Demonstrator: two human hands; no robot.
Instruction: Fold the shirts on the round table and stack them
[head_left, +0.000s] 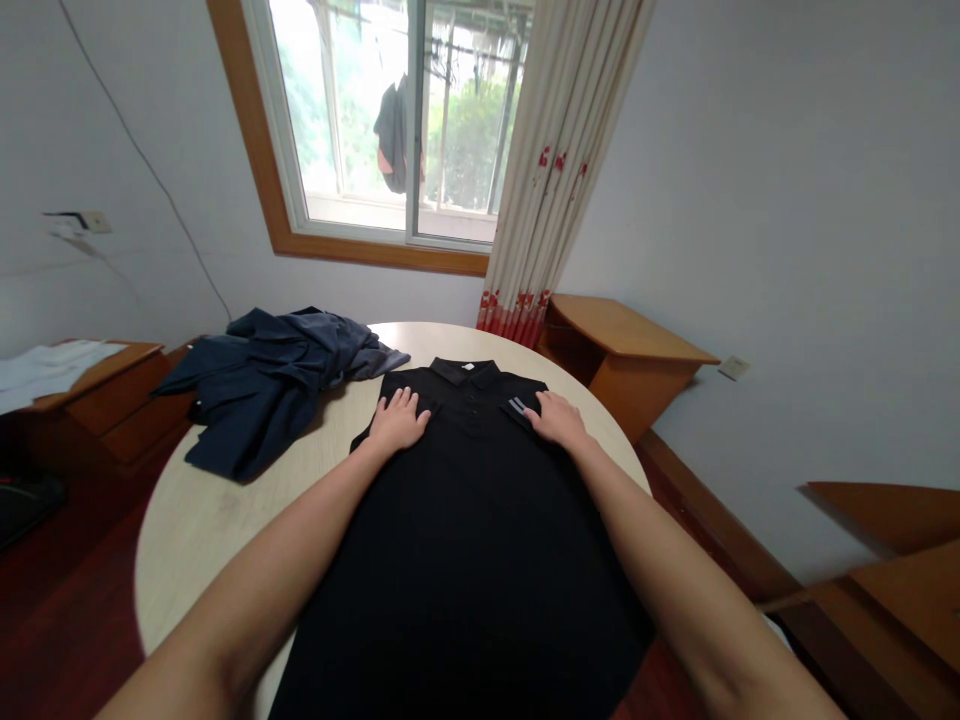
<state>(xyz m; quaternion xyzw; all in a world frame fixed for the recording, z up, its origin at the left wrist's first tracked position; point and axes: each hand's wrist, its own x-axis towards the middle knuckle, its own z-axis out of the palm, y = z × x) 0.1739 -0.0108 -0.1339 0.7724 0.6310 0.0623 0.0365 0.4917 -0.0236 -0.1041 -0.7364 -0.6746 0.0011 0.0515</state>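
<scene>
A black polo shirt (472,540) lies front up, with its collar (466,372) pointing toward the window and its lower part running down past the bottom of the view. Fingers spread, my left hand (400,420) rests flat on the shirt's left shoulder area. My right hand (558,418) lies on the right shoulder area, thumb apart from the fingers, touching a sleeve edge with grey stripes (517,406). That sleeve is folded inward over the shirt front. Both hands press from above and hold nothing.
A heap of dark blue and grey clothes (277,370) lies on the left of the round pale table (225,530). Behind are a window (405,120) and a curtain (555,170). Wooden cabinets (622,340) stand at the right, and a wooden stand with white papers (60,370) at the left.
</scene>
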